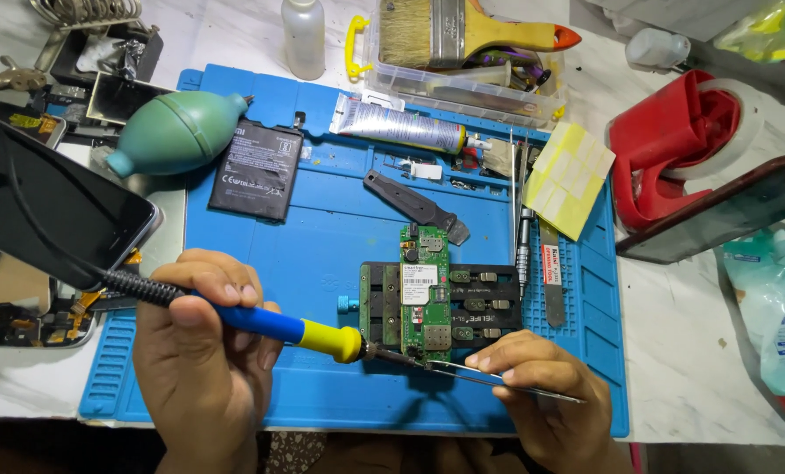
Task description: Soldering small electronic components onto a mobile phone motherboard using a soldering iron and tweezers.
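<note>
- Blue work mat (322,219) covers the white table
- Left hand (201,351) is closed in a full grip around the blue-and-yellow soldering iron (274,326), whose tip meets the lower edge of the board
- Right hand (546,386) pinches thin metal tweezers (498,379) shut, points at the same spot
- Black holder (480,303) clamps the board at mat centre
- Green circuit board (425,294) stands upright in that holder
- Black battery (256,171) lies near the green blower (177,132)

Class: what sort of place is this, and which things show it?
Probably a phone-repair bench: a soldering iron and tweezers meet at a green circuit board clamped on a blue work mat, near a loose battery.
</note>
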